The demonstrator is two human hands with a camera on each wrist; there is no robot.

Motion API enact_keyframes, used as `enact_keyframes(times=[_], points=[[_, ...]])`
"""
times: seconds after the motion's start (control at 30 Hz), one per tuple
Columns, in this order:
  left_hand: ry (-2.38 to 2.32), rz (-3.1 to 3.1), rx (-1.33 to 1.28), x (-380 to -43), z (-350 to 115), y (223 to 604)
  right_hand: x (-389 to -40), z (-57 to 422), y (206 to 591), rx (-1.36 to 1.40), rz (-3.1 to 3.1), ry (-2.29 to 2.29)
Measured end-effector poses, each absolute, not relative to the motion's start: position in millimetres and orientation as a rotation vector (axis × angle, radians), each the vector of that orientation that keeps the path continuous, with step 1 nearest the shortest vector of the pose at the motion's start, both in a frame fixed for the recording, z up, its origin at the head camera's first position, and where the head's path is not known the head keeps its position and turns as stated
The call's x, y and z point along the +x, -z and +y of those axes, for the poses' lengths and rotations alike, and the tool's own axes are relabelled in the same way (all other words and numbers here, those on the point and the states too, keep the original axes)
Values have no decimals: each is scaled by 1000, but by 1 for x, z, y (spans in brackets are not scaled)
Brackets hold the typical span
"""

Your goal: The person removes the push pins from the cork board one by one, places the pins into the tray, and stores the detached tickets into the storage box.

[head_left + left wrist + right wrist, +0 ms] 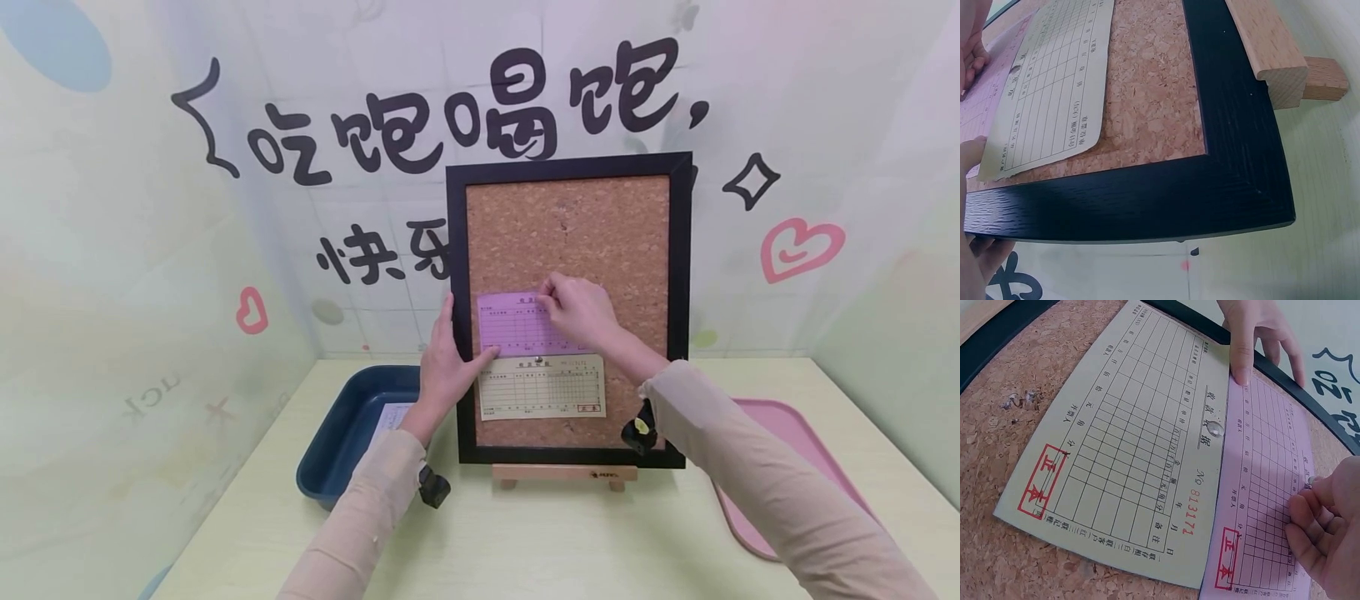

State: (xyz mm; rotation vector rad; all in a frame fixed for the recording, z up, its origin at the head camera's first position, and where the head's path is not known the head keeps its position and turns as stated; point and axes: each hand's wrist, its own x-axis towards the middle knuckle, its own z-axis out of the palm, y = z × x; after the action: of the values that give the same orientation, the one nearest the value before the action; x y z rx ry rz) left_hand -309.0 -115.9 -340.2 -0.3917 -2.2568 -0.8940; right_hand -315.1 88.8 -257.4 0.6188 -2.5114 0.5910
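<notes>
A black-framed cork board (570, 233) stands upright. My left hand (444, 371) grips its left edge, fingers reaching behind the frame and thumb pressing the lower left corner of a purple receipt slip (510, 325). At the slip's top edge my right hand (581, 310) pinches a thumbtack (1310, 482), whose silver head peeks out between the fingertips in the right wrist view. Directly below, a cream receipt slip (536, 392) lies flat on the cork, held by a clear-headed thumbtack (1215, 429) at its top middle. The two slips meet along their edges.
The board rests on a small wooden stand (562, 473). To its left is a dark blue bin (322, 467) holding a white printed paper (390, 417). A pink tray (757, 542) lies to the right, partly under my right forearm. Behind is a wall with black lettering.
</notes>
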Motion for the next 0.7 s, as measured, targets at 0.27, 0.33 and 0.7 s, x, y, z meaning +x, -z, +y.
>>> enact_keyframes(times=[0.27,0.33,0.7], points=[[894,-2272,-393,-308,-116,339,-314,95,257,662,-2531,-676],[891,-2278,-387,-308,-117,339,-314,97,257,660,-2537,-704],[724,-2227,-435,-310,-121,336,-309,109,262,669,-2558,-809]])
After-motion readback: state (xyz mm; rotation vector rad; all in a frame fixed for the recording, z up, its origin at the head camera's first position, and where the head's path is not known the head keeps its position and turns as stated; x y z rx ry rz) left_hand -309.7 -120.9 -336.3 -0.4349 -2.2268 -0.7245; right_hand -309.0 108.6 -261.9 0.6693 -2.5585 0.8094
